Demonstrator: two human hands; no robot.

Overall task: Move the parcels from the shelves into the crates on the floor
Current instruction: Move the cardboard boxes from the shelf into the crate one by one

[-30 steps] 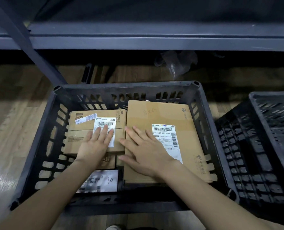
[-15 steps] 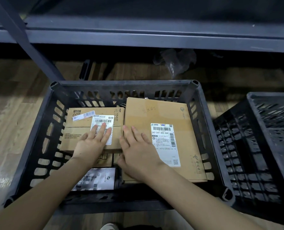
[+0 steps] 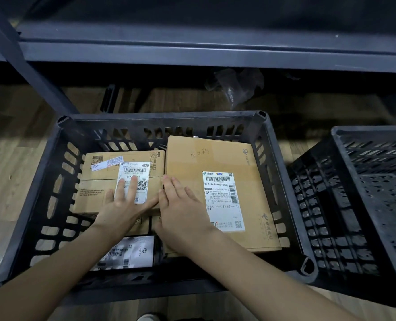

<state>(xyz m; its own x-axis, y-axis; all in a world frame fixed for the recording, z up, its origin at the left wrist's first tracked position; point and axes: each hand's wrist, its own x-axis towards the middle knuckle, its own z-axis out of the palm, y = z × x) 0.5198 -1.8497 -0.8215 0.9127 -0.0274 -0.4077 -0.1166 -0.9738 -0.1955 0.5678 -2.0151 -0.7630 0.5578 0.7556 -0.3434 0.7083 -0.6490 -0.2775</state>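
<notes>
A black slotted crate (image 3: 46, 172) stands on the floor below me. Inside it, a small cardboard parcel (image 3: 95, 188) with a white label lies at the left, and a large flat cardboard parcel (image 3: 229, 158) lies at the right. My left hand (image 3: 125, 205) rests flat on the small parcel, fingers straight over its label. With straight fingers, my right hand (image 3: 183, 212) presses flat on the large parcel's left part. A white-wrapped parcel (image 3: 134, 253) lies lower in the crate, partly hidden by my left forearm.
A second black crate (image 3: 345, 205) stands to the right, tilted, with no parcel showing inside. A dark metal shelf (image 3: 192, 52) runs across the top, with a slanted post (image 3: 30, 72) at the left. A crumpled clear plastic bag (image 3: 236, 86) lies under the shelf. The floor is wood.
Both hands stay flat on their parcels. My right hand has slid left towards the large parcel's left edge, close beside my left hand.
</notes>
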